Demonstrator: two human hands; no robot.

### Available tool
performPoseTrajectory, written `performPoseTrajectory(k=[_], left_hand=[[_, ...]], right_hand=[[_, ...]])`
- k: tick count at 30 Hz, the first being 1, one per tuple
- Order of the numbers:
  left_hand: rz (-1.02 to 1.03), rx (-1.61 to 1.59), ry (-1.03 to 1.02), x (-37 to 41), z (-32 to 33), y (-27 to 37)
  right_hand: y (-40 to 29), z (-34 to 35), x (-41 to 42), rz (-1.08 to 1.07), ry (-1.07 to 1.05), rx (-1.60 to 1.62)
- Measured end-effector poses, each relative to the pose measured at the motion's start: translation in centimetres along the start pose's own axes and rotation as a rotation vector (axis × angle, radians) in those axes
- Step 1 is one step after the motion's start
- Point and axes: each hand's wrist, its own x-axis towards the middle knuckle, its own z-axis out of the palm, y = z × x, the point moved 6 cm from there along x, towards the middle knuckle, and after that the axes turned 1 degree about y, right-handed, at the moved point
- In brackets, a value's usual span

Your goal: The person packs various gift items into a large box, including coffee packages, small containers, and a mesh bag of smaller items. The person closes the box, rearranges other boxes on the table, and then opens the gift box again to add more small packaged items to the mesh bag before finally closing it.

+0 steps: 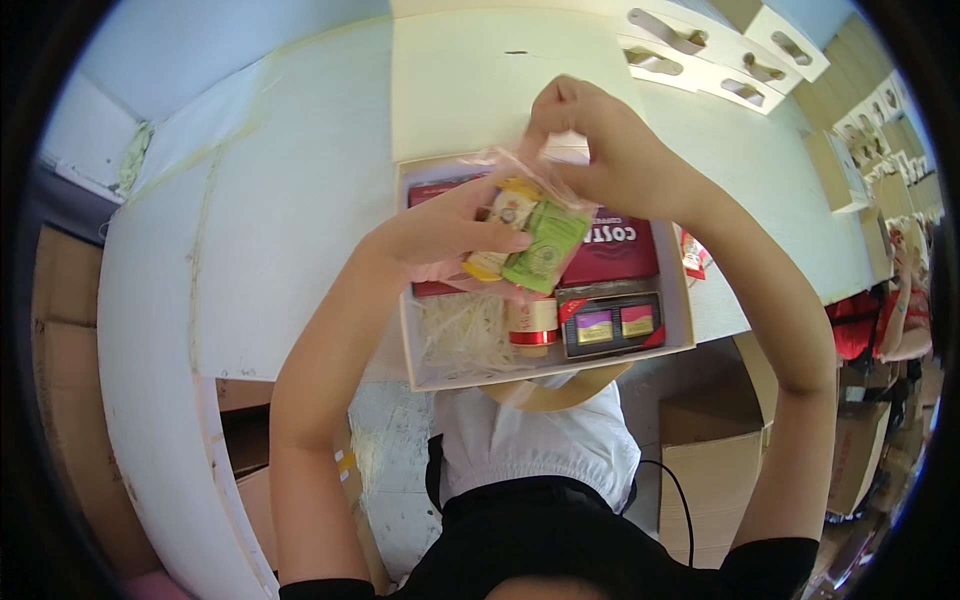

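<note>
Over an open gift box (555,370) my left hand (450,229) holds a clear plastic bag (480,285) with a green snack packet (546,247) and a yellow-and-cream packet (510,210) inside. Bent fingers of my right hand (592,142) pinch the upper part of the bag. Below the bag, the box holds a dark red Costa coffee package (615,259), a red-and-cream cylinder (534,322), a black pack with purple and pink pieces (613,327) and pale shredded filler (461,330). The bag and my hands hide part of the contents.
The box's lid (465,90) stands open at the far side. Stacked cream boxes with ribbon handles (697,52) are at the back right. A red-and-white packet (693,255) lies right of the box. Cardboard cartons (712,480) stand below the table. Another person's arm (900,300) shows far right.
</note>
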Motion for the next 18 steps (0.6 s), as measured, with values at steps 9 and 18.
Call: performPoseTrajectory(k=[9, 18], left_hand=[[0.148, 0.054, -0.03, 0.8, -1.0, -0.2], [0.172, -0.239, -0.424, 2.4, 0.8, 2.2]], right_hand=[[1.6, 0.0, -1.7, 0.34, -0.179, 0.368], [0.5, -4.3, -0.3, 0.161, 0.173, 0.287]])
